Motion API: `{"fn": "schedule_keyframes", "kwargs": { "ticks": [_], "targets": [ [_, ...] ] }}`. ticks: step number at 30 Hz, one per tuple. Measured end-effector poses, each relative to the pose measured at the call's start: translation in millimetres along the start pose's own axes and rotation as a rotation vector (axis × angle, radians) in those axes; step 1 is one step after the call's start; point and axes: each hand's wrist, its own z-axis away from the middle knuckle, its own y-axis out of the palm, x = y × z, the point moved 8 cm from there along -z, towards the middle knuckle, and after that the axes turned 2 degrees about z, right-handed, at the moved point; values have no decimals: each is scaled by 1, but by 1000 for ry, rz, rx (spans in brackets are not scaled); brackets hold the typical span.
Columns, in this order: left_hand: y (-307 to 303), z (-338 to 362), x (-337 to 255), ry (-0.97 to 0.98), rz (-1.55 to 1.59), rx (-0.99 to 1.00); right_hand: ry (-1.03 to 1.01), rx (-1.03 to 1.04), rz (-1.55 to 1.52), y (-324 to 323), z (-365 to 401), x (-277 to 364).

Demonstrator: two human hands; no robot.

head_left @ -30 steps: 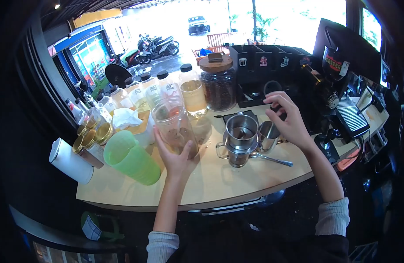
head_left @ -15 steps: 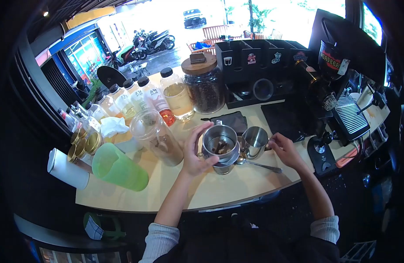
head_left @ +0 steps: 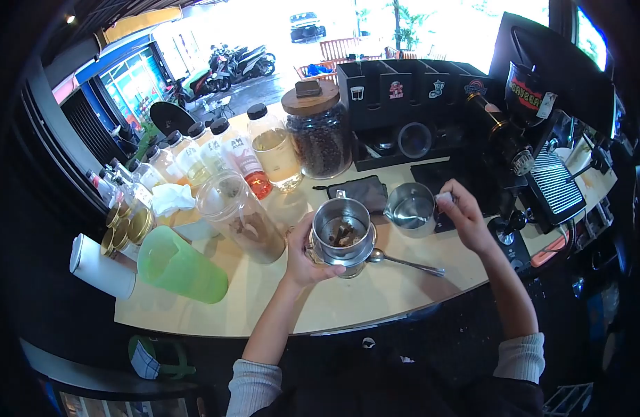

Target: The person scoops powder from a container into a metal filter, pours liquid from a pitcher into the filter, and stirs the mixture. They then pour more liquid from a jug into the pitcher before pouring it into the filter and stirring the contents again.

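Note:
My left hand [head_left: 305,258] curls round the side of a metal drip filter [head_left: 360,244], thumb along its near rim. Brown pieces [head_left: 343,235] lie inside it; I cannot make out exactly what they are. The filter sits on top of a cup, mostly hidden beneath. To the right, my right hand [head_left: 464,214] is closed on the handle of a small metal pitcher [head_left: 412,224], which looks raised off the counter. A metal spoon [head_left: 410,263] lies on the counter between the filter and my right forearm.
Left of my hand stand a tall clear container [head_left: 245,226] with brown contents and a green pitcher [head_left: 184,267]. Behind are several bottles [head_left: 270,149] and a jar of coffee beans [head_left: 320,142]. A black organizer [head_left: 410,97] and coffee grinder [head_left: 521,104] stand at the back right.
My right hand has moved up and away with the metal pitcher, uncovering more of the spoon. My left hand stays on the filter, which shifts slightly left in view.

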Motion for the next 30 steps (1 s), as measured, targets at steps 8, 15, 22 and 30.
{"fn": "schedule_keyframes", "kwargs": {
  "ticks": [8,15,22,30],
  "targets": [
    [-4,1,2,-7,-72,3,-122,38,63,19,-35,90],
    [-2,-1,-1,33,-54,6,-242,152,274,52,-58,119],
    [-2,0,0,30,-26,5,-273,187,386,71,-62,129],
    [-3,0,3,19,-18,2,-306,214,513,77,-59,138]
  ]
}}
